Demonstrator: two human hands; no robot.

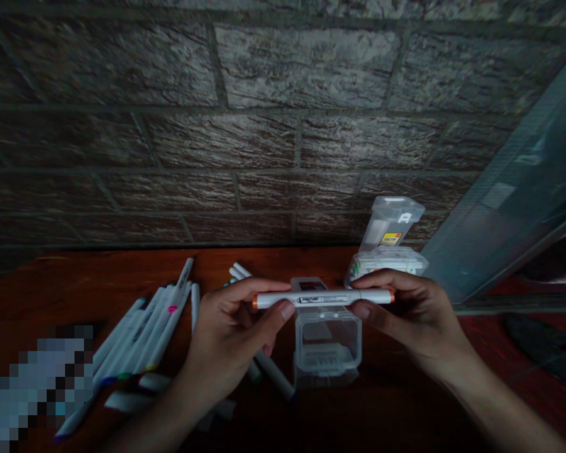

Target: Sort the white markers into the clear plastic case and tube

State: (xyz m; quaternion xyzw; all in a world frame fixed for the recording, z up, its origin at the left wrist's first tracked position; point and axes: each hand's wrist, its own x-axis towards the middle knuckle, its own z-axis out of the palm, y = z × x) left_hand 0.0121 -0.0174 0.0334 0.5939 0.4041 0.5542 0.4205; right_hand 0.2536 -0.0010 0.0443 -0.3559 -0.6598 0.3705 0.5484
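Note:
Held level between both hands is a white marker [323, 298] with orange ends and printed lettering along its barrel. My left hand [238, 324] pinches it near the left end, thumb in front and fingers behind. Near the right end, my right hand [400, 308] grips it the same way. Just below the marker stands a clear plastic case [329, 343], its lid tipped back; no markers can be made out inside. Several white markers [146, 333] with coloured ends lie in a loose group left of my left hand, and my forearm partly covers others.
Behind my right hand sits a clear case [387, 259] with markers inside. A taller clear container [390, 223] with a yellow label stands behind it. The wooden table [99, 267] meets a brick wall [264, 138]. A grey panel [495, 189] rises at right.

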